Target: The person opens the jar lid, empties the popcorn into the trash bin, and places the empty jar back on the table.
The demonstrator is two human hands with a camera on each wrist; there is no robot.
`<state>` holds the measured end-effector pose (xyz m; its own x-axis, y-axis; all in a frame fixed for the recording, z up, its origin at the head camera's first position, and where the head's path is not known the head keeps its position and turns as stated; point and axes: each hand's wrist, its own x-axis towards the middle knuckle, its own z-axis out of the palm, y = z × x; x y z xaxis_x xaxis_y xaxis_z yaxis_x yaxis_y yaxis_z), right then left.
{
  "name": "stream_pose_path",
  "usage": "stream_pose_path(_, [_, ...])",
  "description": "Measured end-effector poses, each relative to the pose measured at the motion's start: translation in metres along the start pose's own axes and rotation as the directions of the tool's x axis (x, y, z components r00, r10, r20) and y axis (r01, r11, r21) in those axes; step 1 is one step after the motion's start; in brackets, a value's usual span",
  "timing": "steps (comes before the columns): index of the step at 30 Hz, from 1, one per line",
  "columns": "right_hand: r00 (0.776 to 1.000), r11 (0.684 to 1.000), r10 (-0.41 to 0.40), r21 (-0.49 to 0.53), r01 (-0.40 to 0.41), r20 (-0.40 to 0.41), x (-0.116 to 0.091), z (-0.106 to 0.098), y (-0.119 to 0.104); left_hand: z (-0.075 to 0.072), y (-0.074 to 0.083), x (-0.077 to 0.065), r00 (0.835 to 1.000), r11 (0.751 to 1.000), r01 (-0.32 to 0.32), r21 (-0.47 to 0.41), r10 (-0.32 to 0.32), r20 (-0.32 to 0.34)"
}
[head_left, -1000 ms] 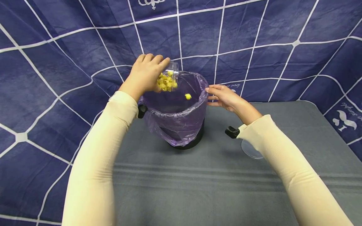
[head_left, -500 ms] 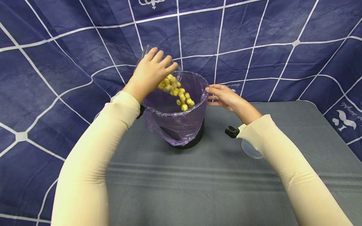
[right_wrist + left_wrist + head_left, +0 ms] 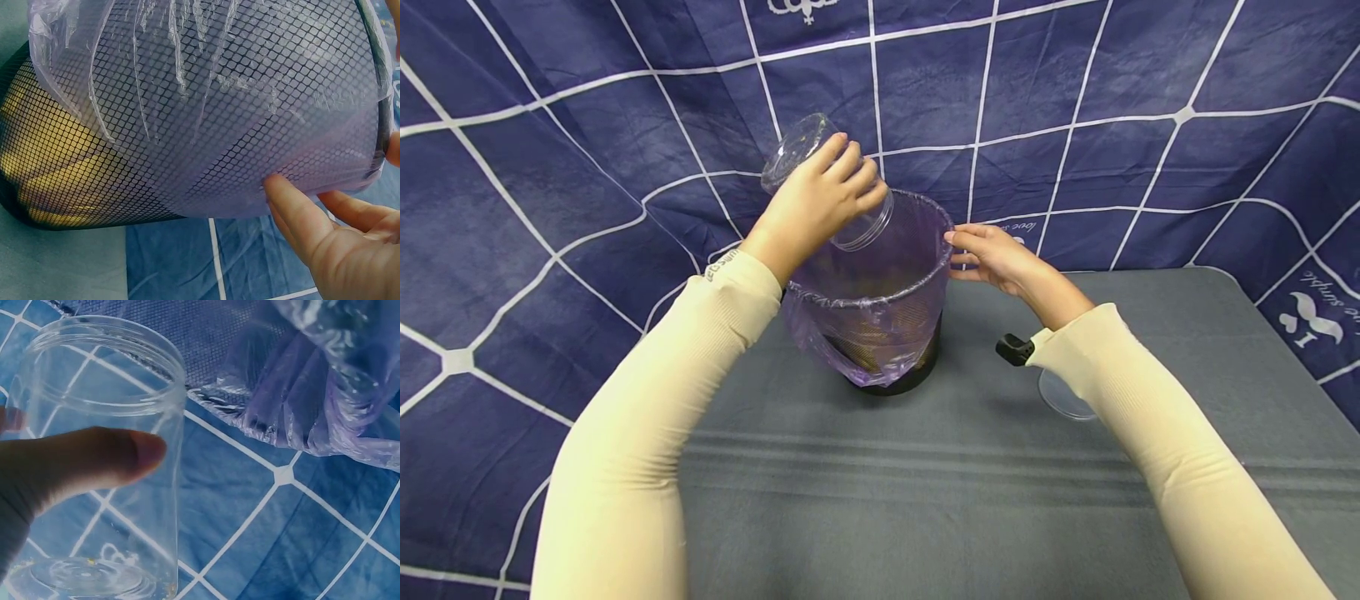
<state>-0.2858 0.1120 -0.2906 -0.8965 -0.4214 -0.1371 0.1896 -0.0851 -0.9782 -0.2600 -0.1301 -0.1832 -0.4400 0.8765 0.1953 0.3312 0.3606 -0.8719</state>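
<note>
The left hand (image 3: 816,204) grips an upended jar (image 3: 827,187) (now empty) over the bin (image 3: 880,333). The right hand (image 3: 1000,262), fingers straight, steadies the rim; pouring looks finished.

Table: you've got a grey cloth-covered table (image 3: 970,500), faint paler stripes running across it in front of you.
Bin: a black mesh bin (image 3: 891,367) stands on the table's far part, near the back edge, lined with a purple plastic bag (image 3: 880,321) folded over its rim.
Bin contents: through the mesh in your right wrist view you see yellow stuff (image 3: 44,181) at the bottom.
Lid: a clear round lid (image 3: 1063,398) lies flat on the table to the right of the bin, well apart from it, partly hidden by your right sleeve.
</note>
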Motion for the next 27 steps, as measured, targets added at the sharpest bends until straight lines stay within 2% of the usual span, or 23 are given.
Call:
stream_pose_path(5, [1.000,1.000,0.001,0.003,-0.001,-0.004,0.000,0.000,0.000,0.002,0.000,-0.003,0.995,0.997,0.067,-0.034,-0.069,-0.078])
stream_pose_path(8, [1.000,1.000,0.000,0.003,0.000,0.000,0.000,0.000,0.000,0.005,0.001,-0.005,0.989,0.989,0.110,-0.095,-0.119,-0.093])
stream_pose_path(10, [1.000,1.000,-0.001,0.002,0.001,0.003,0.000,0.000,0.000,0.006,0.001,-0.007,0.987,0.975,0.148,-0.166,-0.155,-0.031])
stream_pose_path(12, [1.000,1.000,-0.002,0.002,0.002,0.004,0.000,0.000,0.001,0.006,0.000,-0.008,0.980,0.949,0.199,-0.246,-0.191,0.053])
stream_pose_path(16, [1.000,1.000,-0.004,0.009,0.004,-0.004,0.000,0.001,0.001,0.006,-0.001,-0.009,0.944,0.885,0.319,-0.339,-0.265,0.197])
stream_pose_path(20, [1.000,1.000,-0.007,0.014,0.007,-0.007,0.000,0.001,0.001,0.007,-0.002,-0.011,0.904,0.810,0.423,-0.405,-0.348,0.247])
stream_pose_path(24, [1.000,1.000,-0.007,0.008,0.007,-0.003,0.001,0.001,0.002,0.008,-0.005,-0.014,0.844,0.696,0.535,-0.478,-0.431,0.318])
stream_pose_path(27, [1.000,1.000,-0.006,0.006,0.006,-0.004,0.001,0.001,0.002,0.008,-0.007,-0.016,0.789,0.581,0.612,-0.537,-0.495,0.364])
